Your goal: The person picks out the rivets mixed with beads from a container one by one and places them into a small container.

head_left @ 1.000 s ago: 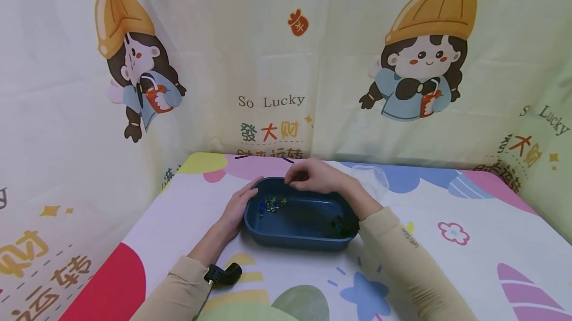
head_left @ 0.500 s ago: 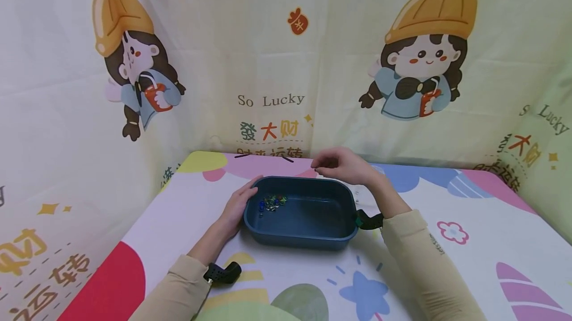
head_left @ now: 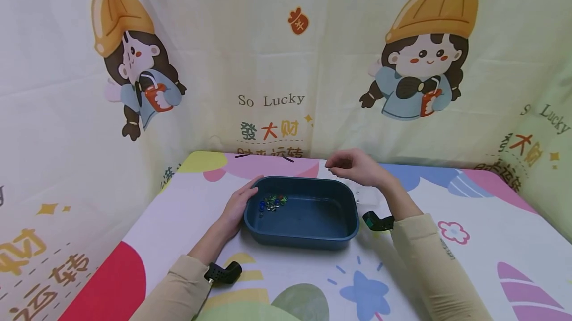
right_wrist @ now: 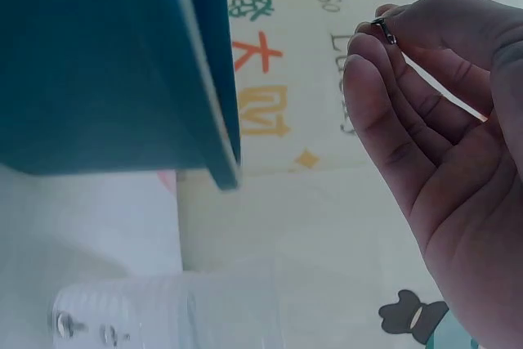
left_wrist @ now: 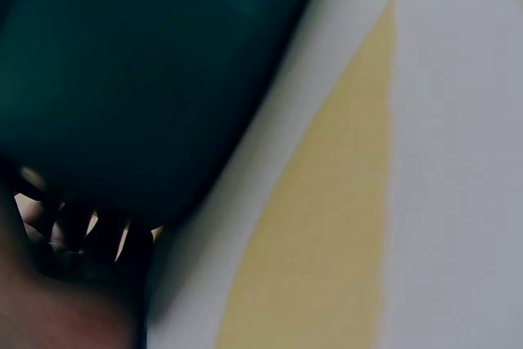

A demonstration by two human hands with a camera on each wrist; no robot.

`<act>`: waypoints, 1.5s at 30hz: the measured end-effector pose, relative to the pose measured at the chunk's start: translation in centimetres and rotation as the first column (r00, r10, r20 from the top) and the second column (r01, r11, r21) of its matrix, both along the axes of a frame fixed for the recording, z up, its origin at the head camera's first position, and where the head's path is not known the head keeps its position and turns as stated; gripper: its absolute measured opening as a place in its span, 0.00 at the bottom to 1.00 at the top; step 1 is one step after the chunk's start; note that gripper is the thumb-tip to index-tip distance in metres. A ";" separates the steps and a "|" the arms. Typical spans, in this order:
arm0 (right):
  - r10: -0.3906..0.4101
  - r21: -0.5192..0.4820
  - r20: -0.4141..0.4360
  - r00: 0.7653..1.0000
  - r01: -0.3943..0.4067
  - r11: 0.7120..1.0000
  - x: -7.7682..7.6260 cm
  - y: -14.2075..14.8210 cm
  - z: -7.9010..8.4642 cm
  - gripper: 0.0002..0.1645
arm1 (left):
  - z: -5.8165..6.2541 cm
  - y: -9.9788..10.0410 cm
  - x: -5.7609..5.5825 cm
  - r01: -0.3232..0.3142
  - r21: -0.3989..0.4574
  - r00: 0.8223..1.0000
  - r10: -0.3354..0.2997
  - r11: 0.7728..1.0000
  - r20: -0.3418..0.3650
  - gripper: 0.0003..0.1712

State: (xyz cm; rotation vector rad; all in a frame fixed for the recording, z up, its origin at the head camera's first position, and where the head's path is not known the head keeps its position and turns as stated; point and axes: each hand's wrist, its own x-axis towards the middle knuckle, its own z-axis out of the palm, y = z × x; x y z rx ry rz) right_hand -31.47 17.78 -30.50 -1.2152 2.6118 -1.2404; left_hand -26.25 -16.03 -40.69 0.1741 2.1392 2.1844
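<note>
A dark blue rectangular basin [head_left: 304,241] stands on the table, with a small heap of shiny green, blue and silver pieces [head_left: 272,203] in its left part. My left hand [head_left: 232,212] holds the basin's left end, thumb at the rim; in the left wrist view its fingers lie against the outer wall. Beyond the basin's far right corner, my right hand [head_left: 357,168] is raised above the table. Between thumb and forefinger it pinches a small shiny metal piece [right_wrist: 387,32], too small to name. Below that hand is a clear plastic box [head_left: 368,196] holding small silver pieces.
A patterned cloth [head_left: 415,281] covers the table. Behind it hangs a printed curtain [head_left: 344,73]. Black wrist cameras [head_left: 223,274] are worn on both arms; the right one is just right of the basin.
My right hand has moved from over the basin's far rim to the right, toward the clear plastic box. The left hand and the basin have stayed in place.
</note>
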 end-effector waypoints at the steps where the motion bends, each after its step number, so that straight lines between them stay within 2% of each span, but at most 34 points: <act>1: -0.005 -0.003 0.002 1.000 0.005 1.000 0.0 0.2 -0.1 0.09 | 0.0 0.0 0.0 0.000 0.000 1.000 0.000 1.000 0.002 0.28; 18: -0.159 -0.010 0.039 0.987 0.159 0.987 -0.6 3.5 0.2 0.09 | 0.1 -0.1 -0.1 0.005 0.007 1.000 -0.004 1.000 -0.002 0.28; 30: -0.220 0.036 0.087 0.972 0.218 0.975 -1.2 6.0 -0.5 0.11 | 0.2 -0.1 0.0 0.008 0.006 1.000 -0.008 1.000 0.000 0.28; 39: -0.271 0.099 0.101 0.957 0.261 0.960 -1.2 6.7 -0.8 0.13 | 0.4 -0.1 0.1 0.009 -0.001 1.000 -0.009 1.000 0.002 0.28; 45: -0.286 0.104 0.101 0.953 0.276 0.955 -1.6 7.3 -1.3 0.12 | 0.5 0.0 0.2 0.005 -0.009 1.000 -0.005 1.000 0.003 0.28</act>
